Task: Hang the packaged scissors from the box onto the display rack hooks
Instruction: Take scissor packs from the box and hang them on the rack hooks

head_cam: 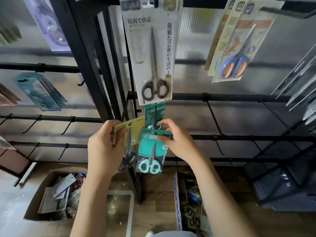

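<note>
Hanging the teal pack of scissors is the step in hand: your right hand pinches its top edge between thumb and curled fingers, just under the pack of the same kind that already hangs from a hook at the centre of the display rack. Whether the hook has passed through the held pack's hang hole cannot be told; your fingers cover that spot.

Your left hand grips a yellow-carded pack of scissors by its left edge, fingers curled round the card and the thumb across its face. Its hang hole near the top is free and in plain sight. This pack waits its turn, just left of the teal one and touching or overlapping it.

Above hangs a large white pack with black-handled scissors, and far right a row of blue-and-orange-handled ones. The box of more scissors sits on the floor near your right forearm; a second carton lies near left.

The next move, as I judge it, calls for lining the teal card's hole with the hook tip and sliding it back along the wire before you loosen the pinch. Keep the card square to the hook. Then bring the yellow pack to a bare hook on the bars to the right.
</note>
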Demonstrator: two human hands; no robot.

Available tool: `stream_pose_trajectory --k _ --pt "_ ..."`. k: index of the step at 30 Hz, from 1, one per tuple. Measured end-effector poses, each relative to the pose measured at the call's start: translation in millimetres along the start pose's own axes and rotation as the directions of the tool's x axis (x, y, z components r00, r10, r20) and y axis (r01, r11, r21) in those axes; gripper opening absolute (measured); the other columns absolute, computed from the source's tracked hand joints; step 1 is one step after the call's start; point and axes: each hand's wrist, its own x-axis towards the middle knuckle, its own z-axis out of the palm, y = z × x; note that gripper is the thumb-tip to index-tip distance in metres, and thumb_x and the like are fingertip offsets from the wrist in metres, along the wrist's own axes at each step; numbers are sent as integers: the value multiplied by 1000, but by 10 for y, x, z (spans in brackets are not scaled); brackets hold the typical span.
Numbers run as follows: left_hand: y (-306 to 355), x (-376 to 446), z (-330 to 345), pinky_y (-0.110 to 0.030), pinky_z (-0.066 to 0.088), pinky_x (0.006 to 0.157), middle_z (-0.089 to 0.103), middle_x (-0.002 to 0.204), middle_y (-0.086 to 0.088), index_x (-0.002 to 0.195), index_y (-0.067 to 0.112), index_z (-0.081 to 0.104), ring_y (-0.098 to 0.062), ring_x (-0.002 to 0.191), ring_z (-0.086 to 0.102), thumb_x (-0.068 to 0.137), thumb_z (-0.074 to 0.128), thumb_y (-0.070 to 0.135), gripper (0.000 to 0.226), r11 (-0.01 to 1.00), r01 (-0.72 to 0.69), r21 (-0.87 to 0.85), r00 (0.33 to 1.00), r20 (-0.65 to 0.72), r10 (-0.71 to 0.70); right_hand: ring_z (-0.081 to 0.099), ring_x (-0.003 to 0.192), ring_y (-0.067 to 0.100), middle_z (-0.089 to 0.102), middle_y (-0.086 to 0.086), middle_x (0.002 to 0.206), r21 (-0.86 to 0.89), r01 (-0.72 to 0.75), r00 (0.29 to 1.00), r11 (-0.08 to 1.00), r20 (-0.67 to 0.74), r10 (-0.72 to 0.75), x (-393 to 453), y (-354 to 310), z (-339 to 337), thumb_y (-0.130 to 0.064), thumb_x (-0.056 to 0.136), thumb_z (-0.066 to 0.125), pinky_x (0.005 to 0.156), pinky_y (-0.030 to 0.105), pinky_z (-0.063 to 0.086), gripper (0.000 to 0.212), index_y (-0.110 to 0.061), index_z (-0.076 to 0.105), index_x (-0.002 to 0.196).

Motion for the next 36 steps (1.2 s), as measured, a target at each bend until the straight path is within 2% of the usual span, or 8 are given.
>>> stream_pose_trajectory --k 3,7,9,15,19,22,30,36 --pt "-10 -3 20 -47 54 56 63 74 -2 96 9 62 -28 62 59 86 61 14 12 1000 13 5 1000 1 -13 65 93 18 61 0 118 0 -8 1000 1000 10 8 21 -9 -21 -24 90 63 64 40 59 39 -28 44 123" --pt "-7 15 22 -45 54 55 65 71 -4 95 11 62 -28 60 61 83 58 20 16 999 -5 47 1000 -12 6 63 93 10 64 -4 114 -33 6 1000 999 31 -5 42 -26 -61 -26 90 62 63 35 58 15 -23 53 102" --pt "-15 27 16 -45 55 55 67 72 -5 96 13 62 -29 60 62 83 58 22 17 998 -4 61 1000 -11 5 61 92 6 65 -5 112 -33 8 999 999 42 -6 39 -18 -82 -26 91 61 62 31 58 10 -22 54 97" --pt "-27 44 18 -45 56 56 68 74 -6 97 9 64 -27 60 63 85 64 14 13 995 -25 94 1000 -7 26 60 87 3 68 -2 107 -19 6 997 1000 76 -5 52 -6 -147 -27 91 61 54 20 50 15 -16 63 102" --pt "-19 35 28 -45 56 57 69 76 -6 98 7 64 -27 61 64 85 67 5 13 995 -21 96 1000 -2 21 61 87 3 69 -2 107 14 -22 996 1000 89 20 56 7 -137 -28 92 60 57 28 55 18 -17 64 106" --pt "-27 32 32 -46 56 57 69 77 -7 98 7 64 -28 62 63 85 66 5 14 995 -13 97 1000 -3 13 62 91 6 68 -1 111 31 -29 995 999 97 26 46 10 -132 -27 93 59 54 26 53 22 -16 64 110" --pt "-19 31 -17 -45 55 55 69 77 -5 96 10 64 -27 62 63 84 58 21 18 998 -22 66 1000 2 22 63 92 10 68 -2 110 34 -30 994 999 102 26 50 -33 -110 -29 97 51 61 43 52 24 -15 63 112" --pt "10 44 -6 -44 56 55 70 78 -5 97 8 64 -26 63 64 84 57 23 21 998 -31 58 999 20 30 64 88 13 67 -2 105 -62 20 998 998 54 -16 75 8 -68 -30 98 48 56 36 52 16 -20 60 102"
